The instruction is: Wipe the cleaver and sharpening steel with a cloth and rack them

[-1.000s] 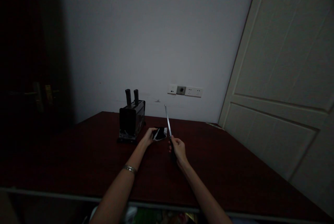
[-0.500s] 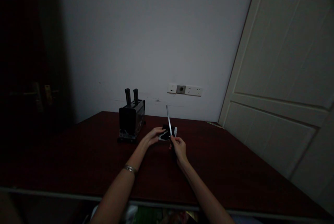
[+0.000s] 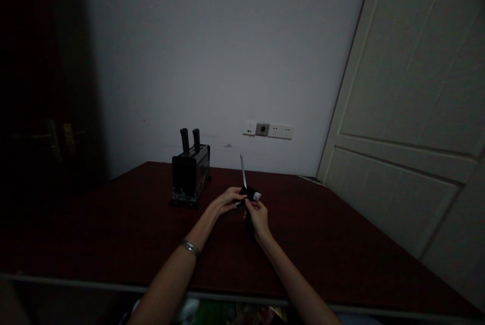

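My right hand (image 3: 258,216) is closed round the dark handle of a knife (image 3: 243,171), whose thin blade points up and away from me. A black cloth with white edges (image 3: 250,194) is pinched in my left hand (image 3: 229,199) and lies folded across the lower blade near the handle. Both hands meet just above the table, and most of the handle is hidden by my right fingers. To the left stands a dark knife block (image 3: 184,176) with two black knife handles (image 3: 190,140) sticking out of its top.
The dark red table (image 3: 113,234) reaches back to a grey wall with sockets (image 3: 280,131). A pale panelled door (image 3: 401,178) borders it on the right. Below the near edge lie several colourful things (image 3: 215,311), hard to make out.
The cloth has come over the blade from the left and now wraps its lower part. My left hand has moved right, closer to my right hand, which keeps hold of the knife.
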A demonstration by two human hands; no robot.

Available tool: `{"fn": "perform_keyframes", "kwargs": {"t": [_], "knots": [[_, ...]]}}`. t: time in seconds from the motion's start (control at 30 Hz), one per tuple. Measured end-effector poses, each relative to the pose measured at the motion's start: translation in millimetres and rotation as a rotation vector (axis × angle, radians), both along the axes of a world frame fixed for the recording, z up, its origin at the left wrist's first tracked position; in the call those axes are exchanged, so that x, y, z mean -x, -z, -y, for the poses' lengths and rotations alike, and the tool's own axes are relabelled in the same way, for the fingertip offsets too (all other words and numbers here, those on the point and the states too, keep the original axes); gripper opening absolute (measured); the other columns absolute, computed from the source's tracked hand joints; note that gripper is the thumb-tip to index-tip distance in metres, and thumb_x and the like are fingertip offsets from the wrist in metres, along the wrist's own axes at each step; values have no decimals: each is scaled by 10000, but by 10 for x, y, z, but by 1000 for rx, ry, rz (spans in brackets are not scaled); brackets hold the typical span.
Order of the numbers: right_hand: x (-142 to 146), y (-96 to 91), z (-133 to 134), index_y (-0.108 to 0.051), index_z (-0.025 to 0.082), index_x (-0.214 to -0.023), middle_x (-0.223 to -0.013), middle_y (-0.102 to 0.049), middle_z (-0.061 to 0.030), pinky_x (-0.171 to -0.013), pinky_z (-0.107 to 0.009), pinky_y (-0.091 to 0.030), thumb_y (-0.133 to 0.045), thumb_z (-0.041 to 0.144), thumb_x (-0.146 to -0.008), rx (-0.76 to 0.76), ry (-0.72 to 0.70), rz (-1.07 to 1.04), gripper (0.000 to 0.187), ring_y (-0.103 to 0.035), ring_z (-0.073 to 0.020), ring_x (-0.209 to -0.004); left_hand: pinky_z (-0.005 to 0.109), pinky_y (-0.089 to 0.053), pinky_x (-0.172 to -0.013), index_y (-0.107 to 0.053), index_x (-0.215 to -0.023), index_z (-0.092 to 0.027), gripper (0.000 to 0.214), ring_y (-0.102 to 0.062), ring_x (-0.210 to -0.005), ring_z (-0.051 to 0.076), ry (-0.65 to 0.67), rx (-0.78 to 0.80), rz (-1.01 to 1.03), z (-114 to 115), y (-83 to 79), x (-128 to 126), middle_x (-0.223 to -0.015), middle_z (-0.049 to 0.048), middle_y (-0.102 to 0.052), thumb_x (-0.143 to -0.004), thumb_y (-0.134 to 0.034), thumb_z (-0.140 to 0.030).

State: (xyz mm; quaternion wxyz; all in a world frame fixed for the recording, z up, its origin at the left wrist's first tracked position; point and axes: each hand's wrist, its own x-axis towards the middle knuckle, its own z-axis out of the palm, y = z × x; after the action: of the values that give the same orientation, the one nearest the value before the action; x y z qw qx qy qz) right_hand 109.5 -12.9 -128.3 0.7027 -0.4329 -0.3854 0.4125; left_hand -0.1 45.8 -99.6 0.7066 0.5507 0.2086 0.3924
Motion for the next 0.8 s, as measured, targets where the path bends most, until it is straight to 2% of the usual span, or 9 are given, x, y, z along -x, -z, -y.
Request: {"fn": "perform_keyframes", "kwargs": {"t": [0.17, 0.4, 0.67, 0.8], "knots": [[6, 0, -3, -483, 177, -617, -375, -497, 52, -313, -203, -342, -738, 552, -443, 12, 27, 2, 486, -441, -91, -308, 188, -341, -466, -657, -711, -66, 206, -519, -492, 99, -148, -45, -86, 3, -14, -92, -613, 46, -608, -549, -719, -178], [1, -33, 23, -479, 180, -608, -356, -477, 60, -291, -190, -287, -716, 571, -461, -11, 42, 21, 481, -409, -80, -286, 188, -329, -463, -639, -664, -66, 189, -482, -474, 87, -329, -90, -163, 16, -43, -216, -557, 10, -575, -534, -699, -188], [3, -40, 4, -473, 187, -612, -358, -467, 66, -293, -188, -290, -695, 561, -526, -37, 58, 31, 444, -399, -78, -291, 185, -321, -473, -614, -629, -75, 121, -467, -488, 83, -476, -131, -203, 24, -87, -320, -556, 4, -558, -596, -670, -176], [-25, -41, -20, -470, 189, -626, -379, -474, 66, -312, -196, -315, -683, 561, -544, -29, 73, 18, 436, -421, -86, -315, 182, -296, -447, -606, -611, -77, 80, -441, -445, 69, -500, -135, -255, -57, -180, -390, -515, -10, -535, -623, -653, -140]]}}
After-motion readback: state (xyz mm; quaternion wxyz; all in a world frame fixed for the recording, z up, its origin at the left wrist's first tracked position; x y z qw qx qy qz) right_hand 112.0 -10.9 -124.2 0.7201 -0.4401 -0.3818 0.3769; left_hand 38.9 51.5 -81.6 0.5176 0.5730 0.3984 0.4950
